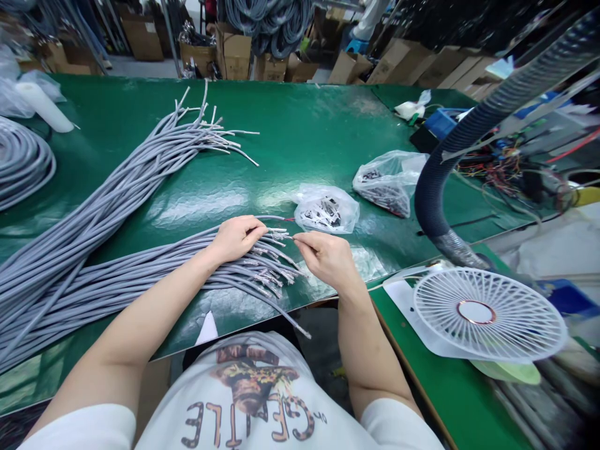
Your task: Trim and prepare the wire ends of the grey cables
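Observation:
A bundle of grey cables (154, 275) lies across the green table, its stripped, frayed ends pointing right. My left hand (238, 237) is closed on one cable near its end, over the top of the bundle. Just to the right, my right hand (325, 256) pinches the thin tip of what looks like that same cable's bared wire. One cable with red wire showing at its end (287, 219) lies behind my hands. Close beyond my right hand sits a clear plastic bag (327, 209) with small dark and white parts inside.
A second grey cable bundle (135, 169) stretches across the left. Another bag of small parts (387, 181) lies near a black ribbed hose (434, 181). A white fan (490, 315) stands at right. A cable coil (23, 162) rests at far left, cardboard boxes (234, 53) behind the table.

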`<state>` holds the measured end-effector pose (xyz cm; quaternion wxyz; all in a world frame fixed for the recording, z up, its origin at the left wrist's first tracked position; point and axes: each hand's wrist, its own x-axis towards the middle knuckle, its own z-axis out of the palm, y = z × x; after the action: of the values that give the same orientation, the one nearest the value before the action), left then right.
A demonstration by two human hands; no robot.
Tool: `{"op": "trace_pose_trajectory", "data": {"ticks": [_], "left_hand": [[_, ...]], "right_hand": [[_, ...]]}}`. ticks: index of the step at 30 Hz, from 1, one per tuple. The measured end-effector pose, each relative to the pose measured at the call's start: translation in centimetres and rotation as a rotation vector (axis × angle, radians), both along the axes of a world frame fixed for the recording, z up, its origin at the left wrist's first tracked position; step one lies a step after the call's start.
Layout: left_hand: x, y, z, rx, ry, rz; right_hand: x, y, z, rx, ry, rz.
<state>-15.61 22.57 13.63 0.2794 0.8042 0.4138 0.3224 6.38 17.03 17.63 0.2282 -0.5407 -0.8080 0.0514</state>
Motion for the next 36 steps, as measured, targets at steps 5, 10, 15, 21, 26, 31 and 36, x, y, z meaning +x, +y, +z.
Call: {"op": "trace_pose_trajectory", "data": {"ticks": [5,10,15,21,26,31,36], "left_hand": [[-0.1,0.0,0.0,-0.008,0.007,-0.009],[0.0,0.0,0.2,-0.008,-0.010,-0.034],[0.0,-0.3,0.4,-0.069,-0.009,0.034],[-0.2,-0.4,0.3,-0.019,0.004,-0.022],[-0.1,-0.3,0.2,0.067,-0.016,-0.113],[-0.1,-0.3,0.1,0.085,-0.004,-0.133],[-0.1,-0.5,0.3,0.029,0.000,-0.063]], "right_hand": [[-0.3,0.2,-0.3,-0.031,0.050,0.036],[-0.7,0.4,-0.5,-0.030,0.094,0.036],[-1.2,0.7,-0.7,0.003,0.056,-0.023],[-1.4,1.3,-0.7,0.046,-0.029,-0.060],[-1.5,1.5,-0.8,0.033,-0.064,-0.051],[-1.4,1.8,-1.0,0.000,-0.009,-0.074],[-1.1,3.0,-0.5,-0.114,0.378,-0.107]]}}
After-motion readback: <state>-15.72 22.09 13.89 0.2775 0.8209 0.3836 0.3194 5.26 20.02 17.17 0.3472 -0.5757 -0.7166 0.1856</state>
